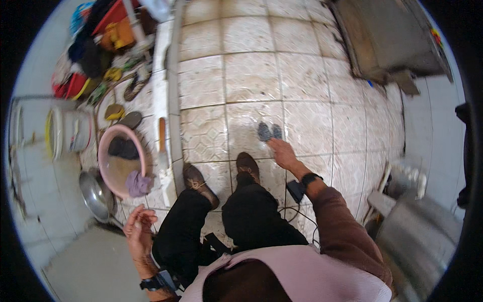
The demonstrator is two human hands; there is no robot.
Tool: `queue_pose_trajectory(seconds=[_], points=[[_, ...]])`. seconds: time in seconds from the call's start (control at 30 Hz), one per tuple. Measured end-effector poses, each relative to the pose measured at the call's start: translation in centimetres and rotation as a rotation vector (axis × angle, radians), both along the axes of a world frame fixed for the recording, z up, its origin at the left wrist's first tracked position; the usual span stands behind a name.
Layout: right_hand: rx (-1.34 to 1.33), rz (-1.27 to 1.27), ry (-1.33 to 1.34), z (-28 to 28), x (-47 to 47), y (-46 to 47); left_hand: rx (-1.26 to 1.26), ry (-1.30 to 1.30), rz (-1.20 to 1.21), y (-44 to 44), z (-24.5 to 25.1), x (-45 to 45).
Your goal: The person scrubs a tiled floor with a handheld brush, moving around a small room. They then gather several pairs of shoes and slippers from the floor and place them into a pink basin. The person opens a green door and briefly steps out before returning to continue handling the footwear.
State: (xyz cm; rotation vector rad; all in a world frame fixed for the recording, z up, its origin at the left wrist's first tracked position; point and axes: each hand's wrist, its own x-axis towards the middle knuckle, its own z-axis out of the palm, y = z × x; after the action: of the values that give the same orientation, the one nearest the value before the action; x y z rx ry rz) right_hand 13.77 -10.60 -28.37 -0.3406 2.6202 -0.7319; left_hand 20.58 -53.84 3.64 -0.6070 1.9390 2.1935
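Note:
My right hand point(283, 153) reaches forward over the tiled floor point(251, 77), a dark wristband behind it. Right at its fingertips are two small dark grey pieces point(270, 131), perhaps scouring pads. Blur hides whether the fingers grip them or only touch them. My left hand point(139, 228) hangs at the left with loosely bent fingers and nothing in it. Ahead of that hand stands a pink plastic basin point(142, 158) containing something dark, with a purple cloth point(138, 184) draped over its near rim.
A metal pan point(94, 196) leans beside the basin. A knife or scraper with an orange handle point(162, 134) lies along the raised tiled ledge point(174, 94). A white bucket point(69, 132) and piled clutter fill the far left. Metal units point(388, 37) point(419, 238) flank the right. A black cable point(302, 211) trails near my leg.

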Motion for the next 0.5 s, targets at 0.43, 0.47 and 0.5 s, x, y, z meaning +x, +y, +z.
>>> queue_pose_trajectory(seconds=[0.43, 0.47, 0.5], points=[[-0.287, 0.268, -0.767, 7.8, 11.9, 6.0, -0.264, -0.086, 0.687, -7.2, 3.4, 26.0], [-0.156, 0.215, -0.788, 8.5, 12.0, 6.2, -0.366, -0.088, 0.735, -7.2, 3.7, 27.9], [-0.088, 0.261, -0.765, 8.9, 11.9, 6.3, -0.477, -0.082, 0.776, -7.4, 4.1, 29.7]])
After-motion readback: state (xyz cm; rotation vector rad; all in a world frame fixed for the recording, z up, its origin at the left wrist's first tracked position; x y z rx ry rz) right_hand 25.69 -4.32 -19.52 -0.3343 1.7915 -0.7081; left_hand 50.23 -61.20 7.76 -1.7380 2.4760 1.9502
